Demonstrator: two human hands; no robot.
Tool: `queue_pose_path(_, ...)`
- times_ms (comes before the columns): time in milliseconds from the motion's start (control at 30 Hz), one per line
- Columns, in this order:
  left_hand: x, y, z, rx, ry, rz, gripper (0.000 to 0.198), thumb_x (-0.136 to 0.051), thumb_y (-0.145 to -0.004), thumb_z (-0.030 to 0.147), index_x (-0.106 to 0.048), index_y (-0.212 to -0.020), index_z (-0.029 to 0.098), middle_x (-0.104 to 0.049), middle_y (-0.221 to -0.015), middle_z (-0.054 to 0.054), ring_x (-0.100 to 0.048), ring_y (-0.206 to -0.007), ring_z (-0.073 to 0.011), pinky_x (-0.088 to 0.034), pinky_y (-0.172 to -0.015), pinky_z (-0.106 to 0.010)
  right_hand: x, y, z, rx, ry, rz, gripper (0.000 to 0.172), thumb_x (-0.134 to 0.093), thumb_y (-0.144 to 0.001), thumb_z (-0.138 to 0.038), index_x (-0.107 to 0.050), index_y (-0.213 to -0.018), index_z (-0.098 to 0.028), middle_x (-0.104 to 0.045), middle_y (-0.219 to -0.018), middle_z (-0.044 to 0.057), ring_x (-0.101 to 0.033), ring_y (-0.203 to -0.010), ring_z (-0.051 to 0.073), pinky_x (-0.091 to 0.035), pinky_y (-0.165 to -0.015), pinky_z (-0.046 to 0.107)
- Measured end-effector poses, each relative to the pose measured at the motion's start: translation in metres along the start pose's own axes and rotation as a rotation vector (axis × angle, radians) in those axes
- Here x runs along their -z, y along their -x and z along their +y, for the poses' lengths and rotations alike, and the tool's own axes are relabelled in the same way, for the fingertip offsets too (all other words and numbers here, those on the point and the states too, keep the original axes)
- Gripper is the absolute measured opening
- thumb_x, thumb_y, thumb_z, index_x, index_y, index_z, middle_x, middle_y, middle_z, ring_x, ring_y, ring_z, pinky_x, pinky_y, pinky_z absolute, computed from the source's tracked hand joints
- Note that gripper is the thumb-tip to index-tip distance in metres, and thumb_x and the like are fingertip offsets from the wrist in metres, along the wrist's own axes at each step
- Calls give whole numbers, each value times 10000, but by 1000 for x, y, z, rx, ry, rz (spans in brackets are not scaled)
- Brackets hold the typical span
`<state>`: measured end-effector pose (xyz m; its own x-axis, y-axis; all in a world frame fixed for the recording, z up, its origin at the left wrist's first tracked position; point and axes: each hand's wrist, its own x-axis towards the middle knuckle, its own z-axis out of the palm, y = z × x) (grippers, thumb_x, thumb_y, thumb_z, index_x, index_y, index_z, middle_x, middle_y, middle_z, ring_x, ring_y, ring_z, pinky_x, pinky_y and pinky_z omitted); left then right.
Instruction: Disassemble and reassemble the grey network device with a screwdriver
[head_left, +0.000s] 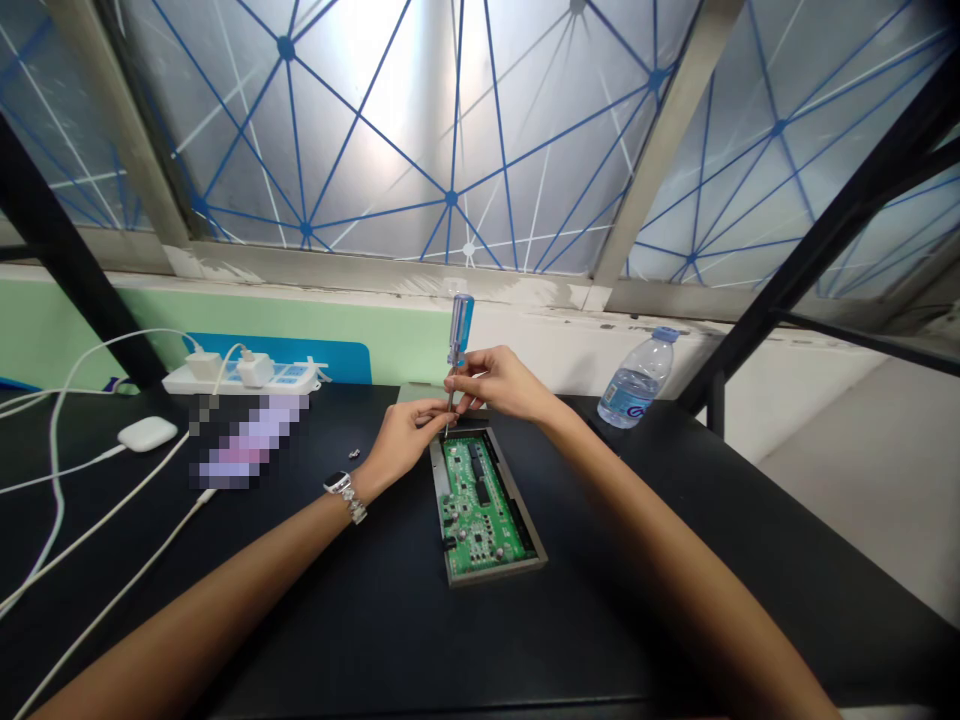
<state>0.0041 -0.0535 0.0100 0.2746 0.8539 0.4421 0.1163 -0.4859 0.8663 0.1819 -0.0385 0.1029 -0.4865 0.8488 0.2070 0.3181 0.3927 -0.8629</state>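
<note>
On the wide black table [675,560] lies a flat grey metal case [495,573]. Its lid is off, so the green circuit board [480,505] inside shows bare. At the case's far corner, the right hand [499,385] grips a blue-handled screwdriver [460,328] upright. The left hand [405,440] pinches it near the tip. A tiny silver screw [355,452] lies left of the case, so I think unscrewing is partly done.

Item: pixelated patch [247,440], left of the circuit board [480,500]; we cannot tell what it covers.
Item: pale speck [355,453], just left of the board; too small for us to name.
Item: screwdriver [458,335] tip, at the board's far end; hidden behind our left hand [405,440] and right hand [499,385].
Item: white cables [112,503], far left of the board; cut off by the edge.
</note>
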Motion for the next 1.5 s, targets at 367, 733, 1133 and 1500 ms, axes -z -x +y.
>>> queue_pose_path(367, -2, -4, -4, -29, 21, -15, 208, -631, -899, 336, -661, -970, 142, -752, -965, -97, -723, -926, -231, -556, -861, -343, -3, 1, -5, -62, -73, -94, 151, -601, -906, -251, -636, -979, -123, -720, -969, 89, -673, -502, 89, -530, -464, 200)
queue_pose_path(733, -4, -2, -7, 15, 77, -38, 270, -632, -896, 382, -710, -972, 135, -766, -990, -103, -729, -931, -254, -568, -877, -364, -15, -4, 8, 33, -16, 101, 231, -697, -834, -358, -594, -846, -151, -658, -705, 14, -653, -515, 128, -506, -446, 224)
queue_pose_path(1133, 7, 1, -7, 10, -65, 26, 234, -661, -874, 352, -715, -970, 146, -764, -967, -89, -729, -906, -239, -570, -849, -335, -1, -2, 7, -4, -47, 8, 122, -645, -847, -251, -625, -850, -131, -724, -865, 71, -671, -556, 113, -510, -457, 198)
queue_pose_path(1500, -1, -4, -11, -47, -99, -11, 288, -612, -907, 409, -701, -1000, 152, -763, -922, -77, -721, -919, -258, -551, -854, -333, -15, -1, -2, -25, -142, -43, 90, -637, -856, -192, -626, -885, -108, -690, -694, 33, -664, -551, 109, -512, -476, 185)
